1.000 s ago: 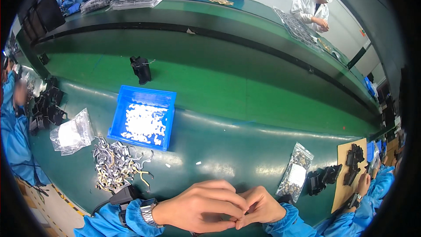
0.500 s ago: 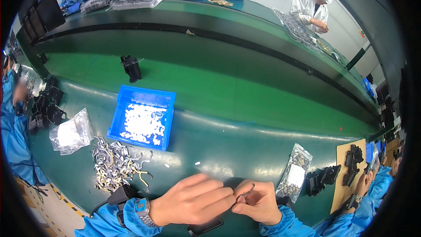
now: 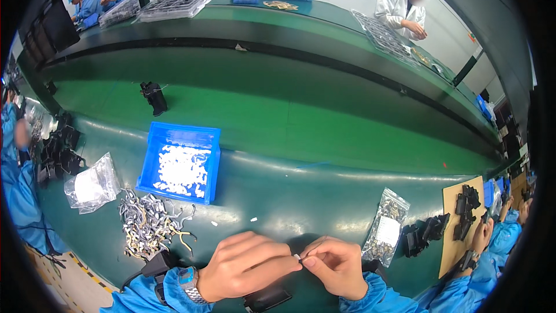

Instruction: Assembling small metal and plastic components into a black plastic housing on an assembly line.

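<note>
My left hand (image 3: 249,266), wearing a metal watch, is closed, its fingertips pinching a small white piece (image 3: 297,257). My right hand (image 3: 337,264) is closed too, with a short dark cable (image 3: 303,263) between thumb and forefinger. The cable and the white piece meet where my fingertips come together; whether they are joined I cannot tell. Below my left hand lies a black part (image 3: 267,298), partly covered. To the left is a pile of short grey and yellow cables (image 3: 147,223). Behind that stands a blue bin (image 3: 212,175) of small white pieces.
Two loose white bits (image 3: 253,219) lie on the green table. A clear bag (image 3: 92,184) is at left, another bag of parts (image 3: 387,226) at right. Black parts (image 3: 425,233) sit beside a cardboard sheet (image 3: 449,255). A black holder (image 3: 153,98) stands farther back. Co-workers sit around.
My fingertips have come together, and a white piece now shows between them. The cable, earlier curving up from my right fingers, is now mostly hidden. The view has shifted slightly.
</note>
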`<state>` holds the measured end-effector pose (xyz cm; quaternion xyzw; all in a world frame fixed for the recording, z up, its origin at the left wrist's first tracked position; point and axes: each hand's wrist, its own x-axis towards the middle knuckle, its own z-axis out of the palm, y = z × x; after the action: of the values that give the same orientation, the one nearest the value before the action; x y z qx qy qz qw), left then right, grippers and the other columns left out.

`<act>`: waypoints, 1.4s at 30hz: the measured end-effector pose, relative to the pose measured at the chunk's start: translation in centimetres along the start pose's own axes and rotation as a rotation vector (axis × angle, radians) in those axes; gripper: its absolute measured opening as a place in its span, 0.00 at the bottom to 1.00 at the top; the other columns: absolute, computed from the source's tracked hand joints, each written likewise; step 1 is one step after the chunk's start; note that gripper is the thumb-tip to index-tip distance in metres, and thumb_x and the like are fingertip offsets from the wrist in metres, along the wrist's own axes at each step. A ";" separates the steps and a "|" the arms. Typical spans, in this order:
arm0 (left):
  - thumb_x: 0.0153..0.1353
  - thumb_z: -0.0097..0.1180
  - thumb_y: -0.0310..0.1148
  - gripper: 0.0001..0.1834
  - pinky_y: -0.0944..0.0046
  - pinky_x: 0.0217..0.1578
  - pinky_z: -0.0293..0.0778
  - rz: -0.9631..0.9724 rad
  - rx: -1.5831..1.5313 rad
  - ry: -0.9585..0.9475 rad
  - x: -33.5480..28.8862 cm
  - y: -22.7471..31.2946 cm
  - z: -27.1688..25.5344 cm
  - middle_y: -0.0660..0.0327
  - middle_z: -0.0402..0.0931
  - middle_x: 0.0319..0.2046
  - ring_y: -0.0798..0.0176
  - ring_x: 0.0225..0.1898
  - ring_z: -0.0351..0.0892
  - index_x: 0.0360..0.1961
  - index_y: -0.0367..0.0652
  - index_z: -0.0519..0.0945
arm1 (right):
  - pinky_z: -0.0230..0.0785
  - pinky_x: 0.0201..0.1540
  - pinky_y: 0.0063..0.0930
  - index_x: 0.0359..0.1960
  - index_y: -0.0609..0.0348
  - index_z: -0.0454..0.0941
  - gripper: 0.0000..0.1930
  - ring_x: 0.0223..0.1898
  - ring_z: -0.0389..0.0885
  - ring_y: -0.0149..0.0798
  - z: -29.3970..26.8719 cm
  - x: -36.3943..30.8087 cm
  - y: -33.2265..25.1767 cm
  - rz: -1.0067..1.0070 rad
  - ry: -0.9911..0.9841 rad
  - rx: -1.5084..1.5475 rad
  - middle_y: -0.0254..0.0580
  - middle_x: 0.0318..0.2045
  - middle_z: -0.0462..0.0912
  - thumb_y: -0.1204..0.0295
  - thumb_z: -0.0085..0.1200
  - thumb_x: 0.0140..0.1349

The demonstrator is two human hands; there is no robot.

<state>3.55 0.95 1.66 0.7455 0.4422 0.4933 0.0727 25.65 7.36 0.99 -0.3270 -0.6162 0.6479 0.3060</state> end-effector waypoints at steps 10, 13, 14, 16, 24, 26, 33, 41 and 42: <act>0.52 0.75 0.23 0.12 0.60 0.31 0.82 -0.152 -0.102 0.025 0.0 0.2 0.0 0.59 0.83 0.36 0.57 0.33 0.85 0.38 0.38 0.87 | 0.78 0.36 0.25 0.35 0.68 0.89 0.04 0.33 0.87 0.36 0.8 0.7 -1.3 -0.160 0.042 -0.318 0.47 0.32 0.90 0.81 0.70 0.59; 0.53 0.73 0.21 0.11 0.59 0.33 0.81 -0.189 -0.090 0.004 0.5 0.3 -0.5 0.58 0.83 0.36 0.55 0.34 0.84 0.38 0.39 0.86 | 0.78 0.37 0.26 0.35 0.67 0.89 0.04 0.33 0.87 0.36 0.9 0.8 -1.3 -0.212 0.035 -0.330 0.47 0.33 0.90 0.82 0.70 0.59; 0.53 0.72 0.20 0.11 0.59 0.34 0.81 -0.219 -0.069 -0.007 0.8 0.5 -0.8 0.58 0.84 0.36 0.53 0.35 0.84 0.38 0.39 0.86 | 0.78 0.37 0.26 0.35 0.67 0.88 0.04 0.33 0.87 0.35 1.0 0.8 -1.4 -0.221 0.050 -0.343 0.47 0.33 0.90 0.82 0.69 0.59; 0.53 0.70 0.18 0.10 0.60 0.33 0.78 -0.244 0.106 0.043 2.1 0.6 -2.5 0.58 0.83 0.34 0.55 0.34 0.83 0.36 0.40 0.85 | 0.78 0.37 0.26 0.34 0.67 0.88 0.03 0.33 0.87 0.35 1.0 0.8 -1.1 -0.251 0.069 -0.323 0.47 0.33 0.90 0.82 0.69 0.58; 0.55 0.56 0.10 0.17 0.57 0.41 0.76 -0.301 0.882 0.297 3.2 -0.4 -8.4 0.53 0.86 0.41 0.51 0.36 0.82 0.41 0.39 0.87 | 0.82 0.40 0.30 0.31 0.66 0.81 0.04 0.32 0.89 0.37 0.4 -0.1 -0.7 -0.248 0.038 -0.330 0.47 0.31 0.88 0.81 0.64 0.62; 0.55 0.59 0.14 0.17 0.58 0.40 0.78 -0.220 0.991 0.246 3.1 0.0 -8.5 0.57 0.88 0.45 0.52 0.35 0.82 0.43 0.41 0.88 | 0.83 0.41 0.33 0.33 0.66 0.79 0.04 0.34 0.89 0.38 0.3 -0.2 0.3 -0.256 0.027 -0.272 0.47 0.31 0.88 0.81 0.63 0.63; 0.60 0.68 0.47 0.18 0.54 0.25 0.74 -0.202 -0.091 -0.790 2.3 0.6 -5.3 0.60 0.77 0.28 0.52 0.32 0.81 0.41 0.45 0.81 | 0.84 0.46 0.38 0.36 0.63 0.70 0.09 0.41 0.91 0.44 0.4 0.0 0.4 -0.260 0.139 -0.112 0.59 0.37 0.89 0.83 0.61 0.65; 0.62 0.65 0.36 0.10 0.52 0.27 0.78 -0.286 -0.061 -0.669 1.1 0.0 -3.3 0.60 0.78 0.27 0.51 0.28 0.83 0.42 0.46 0.83 | 0.87 0.45 0.42 0.37 0.64 0.72 0.10 0.42 0.92 0.47 0.4 0.2 -0.5 -0.291 0.017 -0.159 0.60 0.40 0.89 0.84 0.63 0.63; 0.61 0.67 0.33 0.08 0.53 0.27 0.78 -0.333 -0.104 -0.606 1.2 0.1 -3.1 0.60 0.79 0.26 0.52 0.29 0.84 0.41 0.46 0.85 | 0.87 0.45 0.43 0.36 0.65 0.73 0.10 0.41 0.92 0.47 0.4 -0.1 -0.2 -0.281 0.052 -0.096 0.60 0.39 0.89 0.84 0.64 0.63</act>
<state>1.27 0.76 4.07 0.7711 0.4902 0.2528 0.3181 25.37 7.10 1.19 -0.2683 -0.6782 0.5596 0.3935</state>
